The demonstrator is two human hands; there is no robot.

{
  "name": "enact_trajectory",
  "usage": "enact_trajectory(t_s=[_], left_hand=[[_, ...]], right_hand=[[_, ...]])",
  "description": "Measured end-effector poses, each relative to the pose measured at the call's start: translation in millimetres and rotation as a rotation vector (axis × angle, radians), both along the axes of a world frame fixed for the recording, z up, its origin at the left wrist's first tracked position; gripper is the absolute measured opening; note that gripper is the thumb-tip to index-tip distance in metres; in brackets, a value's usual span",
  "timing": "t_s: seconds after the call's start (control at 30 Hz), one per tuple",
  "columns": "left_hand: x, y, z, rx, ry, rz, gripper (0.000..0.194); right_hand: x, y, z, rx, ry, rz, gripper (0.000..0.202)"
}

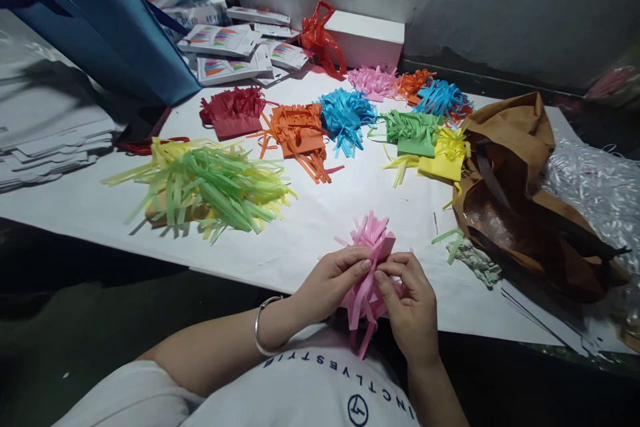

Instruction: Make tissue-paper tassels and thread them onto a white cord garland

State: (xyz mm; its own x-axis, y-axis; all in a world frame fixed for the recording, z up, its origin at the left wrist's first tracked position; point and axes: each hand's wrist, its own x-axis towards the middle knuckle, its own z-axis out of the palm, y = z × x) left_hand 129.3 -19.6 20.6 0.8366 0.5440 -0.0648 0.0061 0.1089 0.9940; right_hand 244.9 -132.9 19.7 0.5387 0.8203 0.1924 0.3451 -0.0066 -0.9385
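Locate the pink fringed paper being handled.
In the head view, the pink fringed paper is low, just right of centre, held between the left hand and right hand, by the near table edge.

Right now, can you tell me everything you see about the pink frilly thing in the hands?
The pink bundle looks papery, with many narrow strips: some stick up, others hang down, and a flatter piece shows near its top right. It is held at the table's near edge, in front of the white shirt, pinched by the left hand and the right hand, which partly hide its middle.
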Motion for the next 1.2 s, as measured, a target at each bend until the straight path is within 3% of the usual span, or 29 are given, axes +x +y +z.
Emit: enact_trajectory(t_s=[0.93,1.2], left_hand=[[-2.0,-1.1,1.3,0.032,0.012,-0.003,0.026],[0.6,1.3,0.1,0.144,-0.045,0.008,0.021]], right_hand=[[-2.4,-2.4,0.3,-0.052,0.058,0.003,0.017],[-7.0,-2.5,-2.1,-0.064,0.007,0.019,0.014]])
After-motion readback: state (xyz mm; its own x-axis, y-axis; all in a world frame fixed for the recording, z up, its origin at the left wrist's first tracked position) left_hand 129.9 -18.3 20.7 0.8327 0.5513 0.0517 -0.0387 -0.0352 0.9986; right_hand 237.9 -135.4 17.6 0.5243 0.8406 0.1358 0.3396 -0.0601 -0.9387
